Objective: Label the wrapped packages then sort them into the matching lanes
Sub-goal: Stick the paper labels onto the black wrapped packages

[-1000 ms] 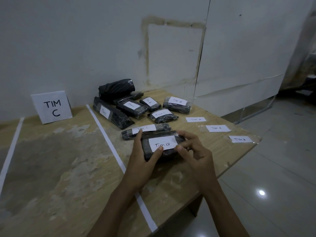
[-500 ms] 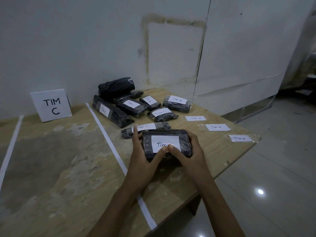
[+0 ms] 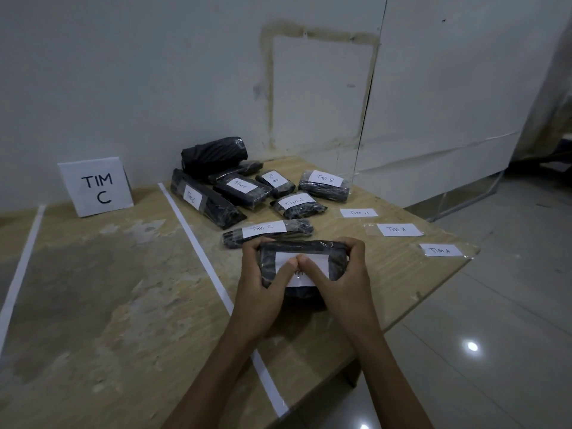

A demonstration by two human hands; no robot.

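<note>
I hold the black plastic-wrapped rectangular package (image 3: pixel 301 267) in both hands just above the near edge of the worn wooden table (image 3: pixel 123 305), my left hand (image 3: pixel 263 292) and right hand (image 3: pixel 343 283) wrapped round its short ends, thumbs pressing the white paper label (image 3: pixel 312 264) flat. It seems light and slightly soft, its glossy film likely slippery, so I'd grip the ends, not the face.

The table (image 3: pixel 93 305) is pale wood grain, worn to rough, matt grey patches from its centre toward 9 o'clock, with matt white tape strips (image 3: pixel 198 243) across it. The packages (image 3: pixel 241 190) at 12 o'clock are black under glossy, crinkled clear plastic film, with matt white paper labels (image 3: pixel 325 178). At 3 o'clock loose paper labels (image 3: pixel 399 229) lie under shiny clear tape, and the floor tiles (image 3: pixel 495 335) are smooth and glossy.
</note>
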